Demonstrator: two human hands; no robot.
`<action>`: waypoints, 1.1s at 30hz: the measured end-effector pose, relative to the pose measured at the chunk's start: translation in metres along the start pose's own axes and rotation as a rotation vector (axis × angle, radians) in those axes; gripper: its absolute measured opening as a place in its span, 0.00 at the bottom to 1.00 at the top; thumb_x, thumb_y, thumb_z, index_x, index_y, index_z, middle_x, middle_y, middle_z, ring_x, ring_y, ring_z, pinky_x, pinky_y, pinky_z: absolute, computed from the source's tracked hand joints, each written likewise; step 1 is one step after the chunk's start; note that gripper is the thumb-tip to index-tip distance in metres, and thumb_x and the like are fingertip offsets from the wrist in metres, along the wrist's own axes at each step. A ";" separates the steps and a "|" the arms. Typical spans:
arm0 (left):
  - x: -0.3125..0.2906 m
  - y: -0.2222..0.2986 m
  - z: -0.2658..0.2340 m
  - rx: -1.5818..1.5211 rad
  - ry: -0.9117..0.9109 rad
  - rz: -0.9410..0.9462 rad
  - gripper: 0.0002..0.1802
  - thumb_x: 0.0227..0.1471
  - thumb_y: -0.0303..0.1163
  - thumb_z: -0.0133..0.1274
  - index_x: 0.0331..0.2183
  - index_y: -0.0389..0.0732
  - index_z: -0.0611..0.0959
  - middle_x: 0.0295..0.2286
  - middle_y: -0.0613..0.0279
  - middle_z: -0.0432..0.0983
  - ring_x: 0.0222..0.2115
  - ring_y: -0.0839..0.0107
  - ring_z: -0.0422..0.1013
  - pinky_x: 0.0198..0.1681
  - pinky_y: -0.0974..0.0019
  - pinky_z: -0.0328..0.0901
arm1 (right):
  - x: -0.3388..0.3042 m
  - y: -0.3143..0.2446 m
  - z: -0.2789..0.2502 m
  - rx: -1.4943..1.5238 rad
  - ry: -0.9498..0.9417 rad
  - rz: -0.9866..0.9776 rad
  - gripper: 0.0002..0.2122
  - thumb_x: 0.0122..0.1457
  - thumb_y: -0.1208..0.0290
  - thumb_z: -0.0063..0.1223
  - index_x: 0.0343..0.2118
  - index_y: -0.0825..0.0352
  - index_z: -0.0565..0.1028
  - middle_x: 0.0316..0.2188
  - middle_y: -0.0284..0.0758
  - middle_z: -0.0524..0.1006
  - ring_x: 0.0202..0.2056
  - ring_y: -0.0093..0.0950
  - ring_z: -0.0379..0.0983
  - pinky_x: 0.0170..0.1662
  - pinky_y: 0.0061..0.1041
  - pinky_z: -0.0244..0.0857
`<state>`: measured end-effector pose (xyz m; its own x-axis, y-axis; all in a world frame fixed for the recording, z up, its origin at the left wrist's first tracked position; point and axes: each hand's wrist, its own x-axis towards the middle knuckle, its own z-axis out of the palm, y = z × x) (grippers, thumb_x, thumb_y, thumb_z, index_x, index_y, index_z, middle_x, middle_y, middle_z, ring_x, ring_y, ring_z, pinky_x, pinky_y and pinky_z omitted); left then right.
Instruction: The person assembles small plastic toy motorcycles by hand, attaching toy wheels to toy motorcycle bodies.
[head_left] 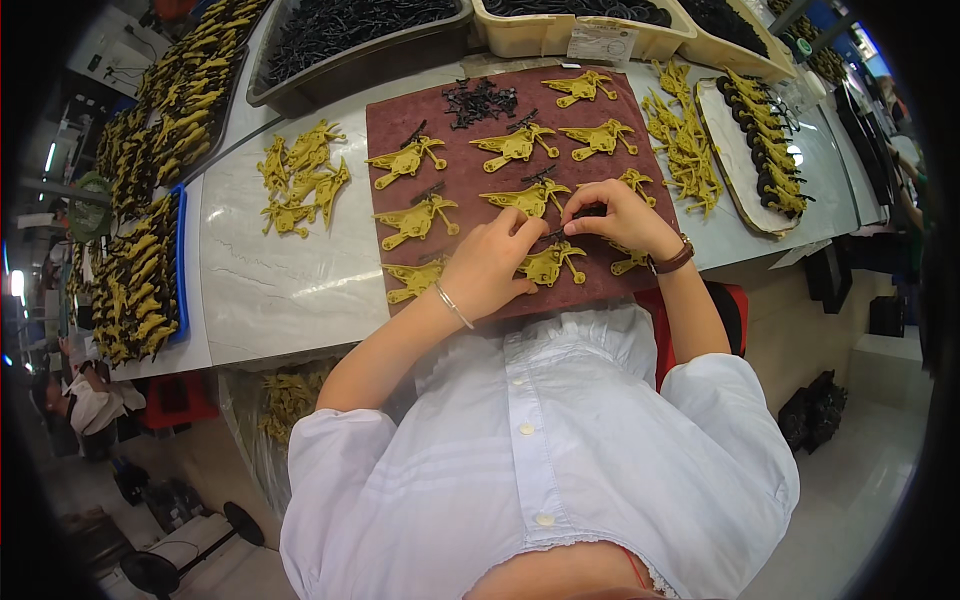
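On a maroon cloth (470,160) lie several flat, olive-yellow lever-shaped parts, some with a thin black piece along the top. Near the cloth's front edge, my left hand (490,262) is closed about one such yellow part (548,265), thumb at its lower side and fingers at its top. A small dark piece (553,236) shows between my two hands. My right hand (622,218) is bent in a pinch just above that yellow part, with a black bit (592,209) showing at its fingers; its exact shape is hidden. Another yellow part (532,196) lies just beyond my fingers.
Loose black pieces (480,102) are heaped at the cloth's far side. Yellow parts (302,175) lie piled on the left, with another pile (685,140) on the right. A white tray (722,150) holds assembled parts. Bins (372,62) of black pieces line the back; a blue-edged tray (181,265) stands left.
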<state>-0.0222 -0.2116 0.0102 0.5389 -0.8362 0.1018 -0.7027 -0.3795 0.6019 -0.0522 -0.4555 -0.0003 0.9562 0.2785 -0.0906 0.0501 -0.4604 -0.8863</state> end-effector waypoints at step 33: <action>0.007 -0.005 0.003 0.015 -0.062 0.041 0.33 0.32 0.32 0.67 0.46 0.51 0.78 0.27 0.61 0.72 0.32 0.59 0.71 0.33 0.58 0.67 | -0.011 -0.003 0.028 -0.328 0.214 -0.175 0.06 0.49 0.78 0.59 0.31 0.67 0.75 0.27 0.37 0.69 0.31 0.36 0.69 0.35 0.31 0.63</action>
<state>-0.0167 -0.2165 0.0058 0.4805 -0.8736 0.0767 -0.7303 -0.3502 0.5865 -0.0707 -0.4335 -0.0099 0.9617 0.2106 0.1754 0.2729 -0.6751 -0.6854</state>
